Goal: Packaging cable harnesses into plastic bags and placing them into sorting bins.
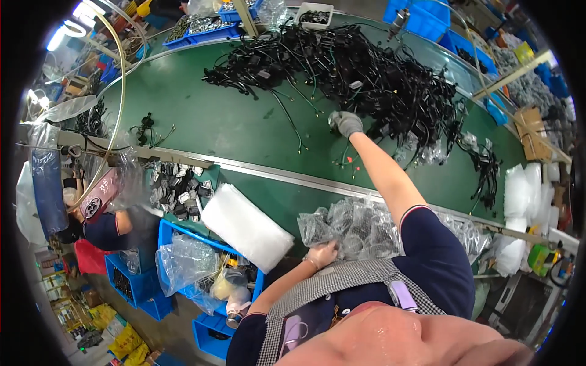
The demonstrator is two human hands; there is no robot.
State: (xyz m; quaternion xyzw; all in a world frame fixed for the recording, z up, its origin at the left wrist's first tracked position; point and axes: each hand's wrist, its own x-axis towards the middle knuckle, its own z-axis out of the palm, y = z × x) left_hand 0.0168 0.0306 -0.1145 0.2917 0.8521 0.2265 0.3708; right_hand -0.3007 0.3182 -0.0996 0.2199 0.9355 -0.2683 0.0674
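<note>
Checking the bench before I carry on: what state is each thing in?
Black cable heap: tangled, straggling at its edges
Clear plastic bags: crumpled, heaped together
White sheet stack: lying flat, askew
Blue crate by the stack: open, filled
White tray: open, holding small dark parts
Right hand: gloved, grip unclear
Left hand: at the bags, grip unclear

My workstation is occupying a cluttered, lit workshop.
I am facing a green bench [171,116], along which a metal strip [274,174] is running; pale posts [246,17] are rising at its far side. Lamps [58,38] are glowing at upper left. Grey floor [176,334] is showing at lower left, with yellow sacks [126,343] lying nearby. Blue bins [424,19] are standing past the bench's far right edge, and a cardboard carton [532,135] is standing at my right.
</note>
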